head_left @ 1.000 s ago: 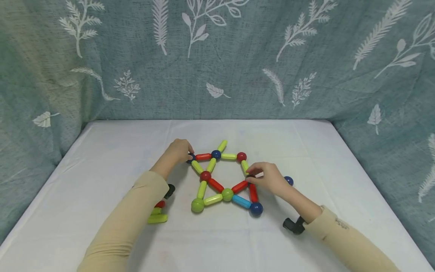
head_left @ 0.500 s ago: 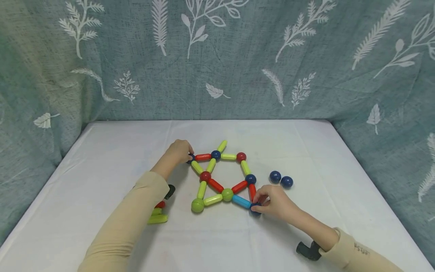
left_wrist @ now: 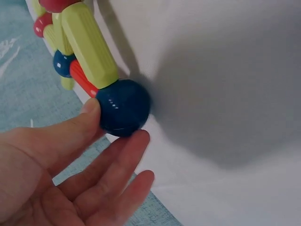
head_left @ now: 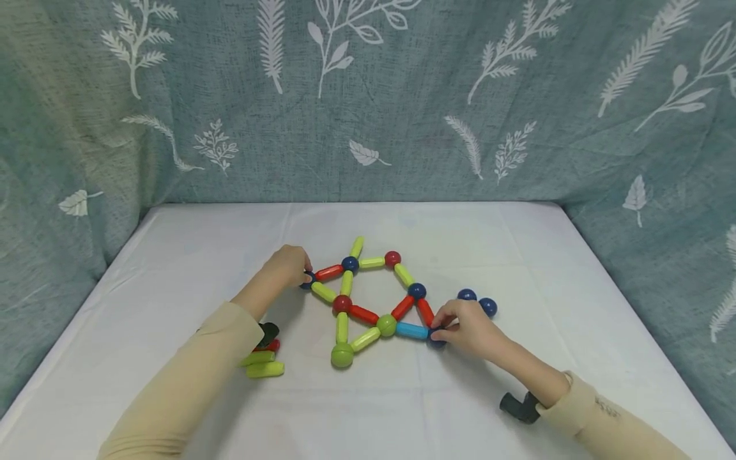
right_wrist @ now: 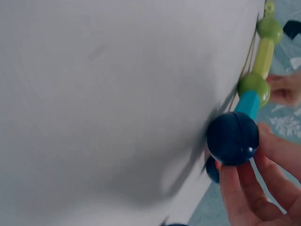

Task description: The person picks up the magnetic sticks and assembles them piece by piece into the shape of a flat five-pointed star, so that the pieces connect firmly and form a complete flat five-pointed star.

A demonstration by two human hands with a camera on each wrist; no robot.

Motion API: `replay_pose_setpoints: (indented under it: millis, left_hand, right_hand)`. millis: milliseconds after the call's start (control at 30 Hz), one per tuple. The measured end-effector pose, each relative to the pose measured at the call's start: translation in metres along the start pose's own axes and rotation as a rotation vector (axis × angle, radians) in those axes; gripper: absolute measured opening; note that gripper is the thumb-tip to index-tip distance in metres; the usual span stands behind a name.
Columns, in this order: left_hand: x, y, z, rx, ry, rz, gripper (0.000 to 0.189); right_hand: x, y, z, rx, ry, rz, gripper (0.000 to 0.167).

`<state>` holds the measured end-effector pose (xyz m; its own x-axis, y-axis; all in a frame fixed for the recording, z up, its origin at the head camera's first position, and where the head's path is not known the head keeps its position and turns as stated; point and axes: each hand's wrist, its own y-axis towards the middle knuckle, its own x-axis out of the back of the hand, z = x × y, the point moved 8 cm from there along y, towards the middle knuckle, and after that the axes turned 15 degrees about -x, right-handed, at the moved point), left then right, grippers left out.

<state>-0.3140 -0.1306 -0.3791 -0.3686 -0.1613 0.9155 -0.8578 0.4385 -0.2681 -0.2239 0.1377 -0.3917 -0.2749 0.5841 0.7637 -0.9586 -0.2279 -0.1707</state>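
A flat star-like figure of magnetic rods and balls (head_left: 376,300) lies on the white table (head_left: 517,243). My left hand (head_left: 305,276) pinches the dark blue ball (head_left: 308,280) at the figure's left tip. In the left wrist view the thumb and a finger hold that ball (left_wrist: 123,107), which joins a green rod (left_wrist: 89,44) and a red rod. My right hand (head_left: 438,332) pinches the dark blue ball (head_left: 436,338) at the lower right corner. The right wrist view shows this ball (right_wrist: 233,138) attached to a light blue rod (right_wrist: 248,103).
Two loose dark blue balls (head_left: 467,295) (head_left: 487,307) lie just right of the figure. Loose green rods (head_left: 264,368) and a red piece (head_left: 271,345) sit by my left forearm. A leaf-patterned curtain (head_left: 368,96) closes the table's back and sides.
My right hand left the upper right blue ball and took the lower right corner ball. The whole figure has since slid left and turned a little, with both hands on it.
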Motion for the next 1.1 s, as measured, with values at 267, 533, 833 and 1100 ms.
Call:
replay_pose_setpoints:
  millis: [267, 533, 833, 1100]
  left_hand:
    - [-0.009, -0.026, 0.006, -0.039, 0.016, 0.019, 0.024]
    - [-0.015, -0.039, -0.013, -0.096, 0.019, -0.015, 0.016]
    - [-0.023, -0.044, -0.034, -0.133, 0.01, -0.006, 0.019]
    - [-0.033, -0.051, -0.058, -0.182, -0.006, -0.014, 0.029]
  right_hand:
    - [0.006, 0.029, 0.0, -0.073, -0.094, 0.023, 0.008]
    - [0.02, 0.047, -0.009, -0.138, -0.106, 0.031, 0.011]
    - [0.034, 0.063, -0.019, -0.133, -0.138, 0.011, 0.014]
    - [0.044, 0.076, -0.032, -0.215, -0.107, 0.019, 0.019]
